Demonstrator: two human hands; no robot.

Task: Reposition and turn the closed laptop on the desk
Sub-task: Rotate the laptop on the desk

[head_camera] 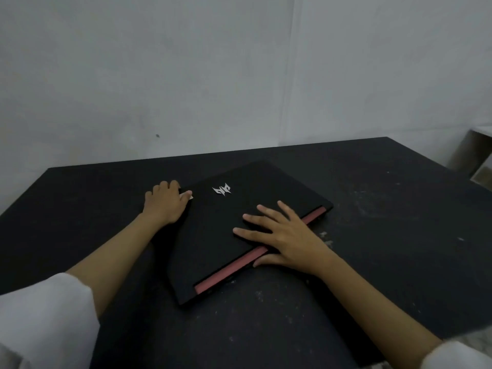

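One closed black laptop [234,230] lies askew at mid-desk [386,209], its red hinge strip [255,255] facing near-right (a silver logo [221,189] marks the lid). Two hands: the left hand [166,202] curls around the laptop's far-left corner; the right hand [282,235] rests flat, fingers spread, on the lid, thumb against the hinge edge.

A plain pale wall [186,75] fills the upper frame, dimly lit. Below, a black counter [399,209] with whitish scuffs. At the right edge, a pale shelf unit [479,155].
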